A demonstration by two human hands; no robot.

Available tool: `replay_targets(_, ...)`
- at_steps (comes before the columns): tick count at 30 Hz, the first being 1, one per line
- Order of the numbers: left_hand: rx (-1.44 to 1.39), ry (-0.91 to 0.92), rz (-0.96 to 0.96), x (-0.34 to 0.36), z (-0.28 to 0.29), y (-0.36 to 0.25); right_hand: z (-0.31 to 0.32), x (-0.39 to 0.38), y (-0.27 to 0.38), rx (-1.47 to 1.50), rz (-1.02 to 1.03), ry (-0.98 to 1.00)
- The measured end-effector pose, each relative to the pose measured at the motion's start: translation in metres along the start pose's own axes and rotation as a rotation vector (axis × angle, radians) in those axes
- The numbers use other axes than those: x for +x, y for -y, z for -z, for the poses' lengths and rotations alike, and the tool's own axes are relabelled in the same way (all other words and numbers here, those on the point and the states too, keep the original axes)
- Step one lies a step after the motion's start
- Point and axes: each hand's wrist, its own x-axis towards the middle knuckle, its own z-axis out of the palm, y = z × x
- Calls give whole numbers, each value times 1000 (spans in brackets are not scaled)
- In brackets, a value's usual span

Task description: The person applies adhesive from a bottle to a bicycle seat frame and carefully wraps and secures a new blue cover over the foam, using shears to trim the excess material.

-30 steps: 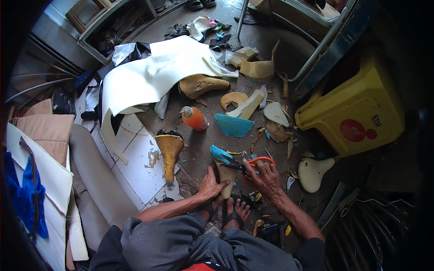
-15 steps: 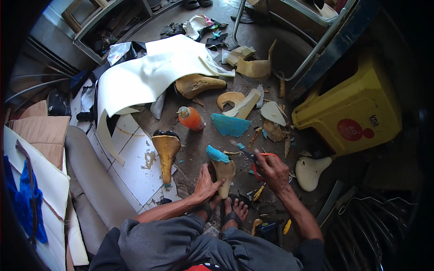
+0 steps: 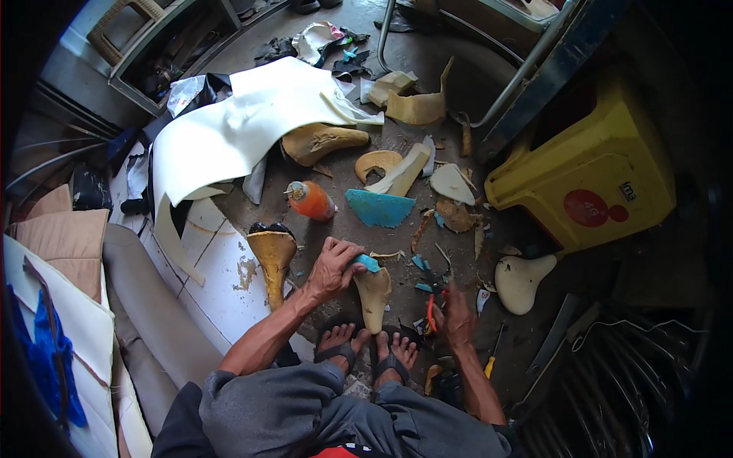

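I log one saddle [image 3: 373, 299], nose at two feet [image 3: 395, 356]; one blue pad [image 3: 369, 263] at its wide end, gripped by one curled left hand [image 3: 334, 267]. One right hand [image 3: 458, 317], blurred, is wrapped round one scissors [image 3: 431, 313].

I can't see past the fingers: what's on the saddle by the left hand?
A blue piece sits at the wide end of the saddle. The left hand covers part of it; whatever lies beneath is hidden.

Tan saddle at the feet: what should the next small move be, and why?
Perhaps steady the blue piece against the saddle: the left hand holds that piece at the wide end, while the right hand, with scissors, is off to the right.
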Motion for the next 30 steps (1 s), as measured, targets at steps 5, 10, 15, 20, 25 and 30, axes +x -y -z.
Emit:
replay_targets(5, -8, -17, 17, -3, 1, -3, 9, 25, 28, 7, 401, -32)
replay_targets(10, -227, 47, 157, -4, 10, 5, 2, 63, 28, -110, 656, -114)
replay_targets(15, -237, 30, 221, -8, 11, 4, -2, 76, 29, -182, 743, -106)
replay_targets(20, -255, 22, 302, -10, 15, 2, 2, 65, 30, -63, 593, -120)
replay_targets(25, -80, 53, 231, -1, 14, -10, -9, 35, -23, -105, 90, -212)
replay_targets(30, -50, 42, 264, 1, 5, -16, 0, 2, -32, -57, 5, -53)
